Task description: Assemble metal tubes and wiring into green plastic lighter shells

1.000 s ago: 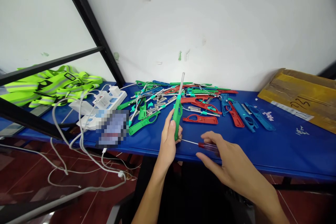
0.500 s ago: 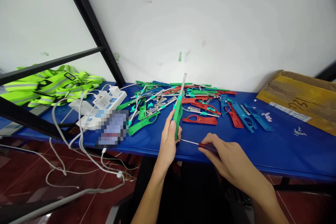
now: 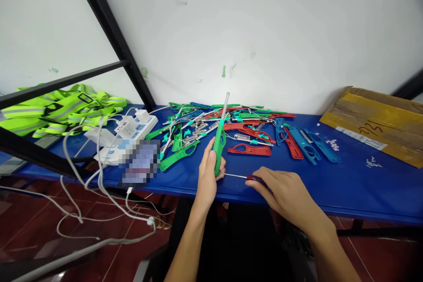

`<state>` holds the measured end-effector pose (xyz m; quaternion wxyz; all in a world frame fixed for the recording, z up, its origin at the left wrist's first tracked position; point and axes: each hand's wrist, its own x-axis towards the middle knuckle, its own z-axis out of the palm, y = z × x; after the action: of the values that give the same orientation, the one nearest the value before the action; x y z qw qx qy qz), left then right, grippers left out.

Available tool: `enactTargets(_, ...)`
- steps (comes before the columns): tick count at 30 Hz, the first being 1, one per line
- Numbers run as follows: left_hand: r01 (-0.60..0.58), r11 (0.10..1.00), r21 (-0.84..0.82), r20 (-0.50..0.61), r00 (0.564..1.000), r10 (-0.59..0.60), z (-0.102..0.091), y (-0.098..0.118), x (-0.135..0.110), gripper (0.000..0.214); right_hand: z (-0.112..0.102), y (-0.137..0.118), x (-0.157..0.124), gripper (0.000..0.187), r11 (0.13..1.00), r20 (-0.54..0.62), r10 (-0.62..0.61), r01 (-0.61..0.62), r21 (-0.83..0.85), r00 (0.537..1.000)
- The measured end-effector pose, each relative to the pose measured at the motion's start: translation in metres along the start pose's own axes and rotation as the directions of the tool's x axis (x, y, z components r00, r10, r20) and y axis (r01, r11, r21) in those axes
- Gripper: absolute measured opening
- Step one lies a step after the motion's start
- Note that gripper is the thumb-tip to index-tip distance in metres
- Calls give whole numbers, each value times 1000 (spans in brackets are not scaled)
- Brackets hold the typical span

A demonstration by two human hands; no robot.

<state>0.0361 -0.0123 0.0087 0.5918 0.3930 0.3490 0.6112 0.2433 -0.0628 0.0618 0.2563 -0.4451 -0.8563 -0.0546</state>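
Observation:
My left hand is wrapped round the lower handle of a green gas lighter, its metal tube pointing up and away. Between the fingers of my right hand is a screwdriver with a dark red handle. Its thin shaft runs left to the lower end of the lighter; my fingers partly hide where the tip meets it. Just beyond lie a red casing half, a green casing half and a pile of lighter parts with metal tubes.
Blue casing halves lie right of the pile on the blue table, with a taped cardboard box farther right. A white power strip with trailing cables, a blurred phone and neon reflective straps are on the left.
The lighter and both hands have shifted slightly left in view, with the whole scene drifting a little the same way. The screwdriver still reaches the lighter's lower end.

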Motion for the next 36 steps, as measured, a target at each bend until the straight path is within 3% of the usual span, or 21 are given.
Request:
enactTargets(3,-3,1000,-4,2,1000,3,0,0,0,77,4,-1,0,47,999,-30,-18,17,-42,999)
enactTargets(9,10,1000,12,-12,1000,-10,-1,0,0,77,-3,-8,-2,23,976,84,24,-42,212,996)
enactTargets(11,18,999,32,-10,1000,-18,0,0,0,76,-2,-7,-2,22,988,32,-1,-4,157,999)
enactTargets(15,18,998,64,-3,1000,-18,0,1,-1,76,6,-3,1,39,999,-83,-13,9,-48,996)
enactTargets(22,16,997,75,-8,1000,-15,0,1,0,73,-3,-8,0,26,977,115,36,-59,204,993)
enactTargets(28,16,998,59,4,1000,-16,-1,0,0,75,10,-7,2,45,999,-91,4,-8,-47,996)
enactTargets(30,15,999,51,5,1000,-15,-1,0,1,76,11,-8,2,42,1000,-57,26,-25,16,998)
enactTargets(33,20,997,74,8,1000,-20,-1,-1,1,76,4,-9,-1,34,981,99,79,-95,169,992)
enactTargets(36,26,993,111,11,1000,-27,-1,0,0,78,3,-10,-3,33,977,153,68,-97,191,986)
